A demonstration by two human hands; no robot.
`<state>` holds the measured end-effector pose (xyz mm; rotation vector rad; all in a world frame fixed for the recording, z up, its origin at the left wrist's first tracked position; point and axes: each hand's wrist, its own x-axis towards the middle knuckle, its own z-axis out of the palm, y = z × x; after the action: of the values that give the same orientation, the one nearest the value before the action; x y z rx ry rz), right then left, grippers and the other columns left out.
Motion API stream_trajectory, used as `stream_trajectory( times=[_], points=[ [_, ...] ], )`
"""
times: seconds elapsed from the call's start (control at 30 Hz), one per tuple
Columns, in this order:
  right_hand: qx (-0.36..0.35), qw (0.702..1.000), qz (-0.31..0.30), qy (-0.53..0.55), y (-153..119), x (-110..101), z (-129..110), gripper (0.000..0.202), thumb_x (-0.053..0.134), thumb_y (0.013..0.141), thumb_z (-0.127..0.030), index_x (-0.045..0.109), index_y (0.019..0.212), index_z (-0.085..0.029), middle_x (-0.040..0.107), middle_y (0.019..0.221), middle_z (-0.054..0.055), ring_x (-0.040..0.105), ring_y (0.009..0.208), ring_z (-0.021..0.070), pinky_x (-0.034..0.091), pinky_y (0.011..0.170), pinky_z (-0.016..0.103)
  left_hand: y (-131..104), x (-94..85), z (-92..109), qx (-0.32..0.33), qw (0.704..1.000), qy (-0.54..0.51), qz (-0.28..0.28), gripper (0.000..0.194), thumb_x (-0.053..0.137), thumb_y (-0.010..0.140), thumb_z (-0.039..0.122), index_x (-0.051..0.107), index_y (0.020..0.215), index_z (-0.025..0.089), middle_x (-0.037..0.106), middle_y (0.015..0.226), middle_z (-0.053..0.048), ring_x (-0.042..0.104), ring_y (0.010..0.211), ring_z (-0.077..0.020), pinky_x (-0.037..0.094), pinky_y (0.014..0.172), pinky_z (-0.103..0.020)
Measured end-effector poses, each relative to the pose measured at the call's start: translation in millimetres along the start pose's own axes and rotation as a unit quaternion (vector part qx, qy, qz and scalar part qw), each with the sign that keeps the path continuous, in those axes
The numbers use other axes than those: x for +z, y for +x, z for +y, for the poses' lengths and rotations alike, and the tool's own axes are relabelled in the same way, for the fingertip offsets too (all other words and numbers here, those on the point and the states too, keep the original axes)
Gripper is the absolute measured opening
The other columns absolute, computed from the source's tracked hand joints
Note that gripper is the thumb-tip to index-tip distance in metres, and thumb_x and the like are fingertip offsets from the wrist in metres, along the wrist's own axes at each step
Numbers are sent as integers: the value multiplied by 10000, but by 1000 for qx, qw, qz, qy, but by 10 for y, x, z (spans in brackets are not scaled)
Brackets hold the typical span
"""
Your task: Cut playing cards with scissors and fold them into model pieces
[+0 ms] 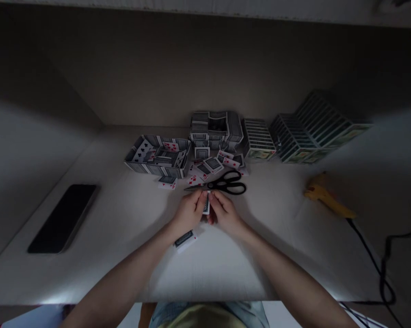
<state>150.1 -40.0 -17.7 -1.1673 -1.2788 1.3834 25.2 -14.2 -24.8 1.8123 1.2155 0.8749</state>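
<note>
Between my two hands is a playing card (pixel 206 206), its dark patterned back facing up. My left hand (pixel 190 208) pinches its left side, and my right hand (pixel 225 210) grips it from the right; the fingers underneath are mostly hidden. Just beyond my fingertips lie black-handled scissors (pixel 226 183), blades pointing left. Close to my left wrist a folded-looking card or small stack (pixel 185 240) rests on the table. Loose playing cards (pixel 213 165), some face up with red pips, are scattered behind the scissors.
An open box made of cards (pixel 154 169) stands left of the loose cards. Behind them is a card-built model (pixel 216 127), with ribbed card stacks (pixel 259 139) and a larger stepped piece (pixel 304 136) rightward. A phone (pixel 62 218) lies left; a yellow glue gun (pixel 328 200) with a black cord lies right.
</note>
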Motion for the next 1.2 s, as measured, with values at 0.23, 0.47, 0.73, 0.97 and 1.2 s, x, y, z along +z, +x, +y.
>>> stream_trajectory(
  times=[0.23,0.47,0.73,0.97,1.2],
  points=[
    [-20,997,64,-27,7,9,43,304,362,865,-482,402,707,-225,398,440,-83,398,346,82,310,355,201,10,-24,-4,-11,998,-59,-20,358,302,889,380,481,668,162,486,570,20,455,540,-91,361,518,-209],
    [-18,996,85,14,34,13,50,323,417,834,-498,396,675,-217,326,439,-98,319,359,66,256,348,193,-7,10,3,6,998,-55,-14,276,380,858,353,467,676,166,443,583,39,409,551,-83,342,520,-194],
    [15,992,41,122,31,0,-24,335,487,787,-494,393,630,-214,307,414,-113,284,309,47,236,315,181,-8,-3,46,8,994,-107,-21,254,390,858,331,492,701,160,490,612,30,437,578,-85,360,538,-190],
    [49,990,10,135,62,-128,-39,302,544,739,-500,459,703,-212,444,466,-90,412,345,69,336,338,187,-33,-33,140,9,980,-157,-120,313,364,876,347,513,685,148,564,633,-5,510,616,-104,405,604,-217],
    [20,997,-38,61,71,-213,-85,327,530,773,-466,454,607,-194,431,434,-79,393,358,64,303,368,191,-51,-30,170,4,973,-163,-160,301,365,875,330,556,748,135,589,719,-23,531,687,-113,419,669,-224]
  ],
)
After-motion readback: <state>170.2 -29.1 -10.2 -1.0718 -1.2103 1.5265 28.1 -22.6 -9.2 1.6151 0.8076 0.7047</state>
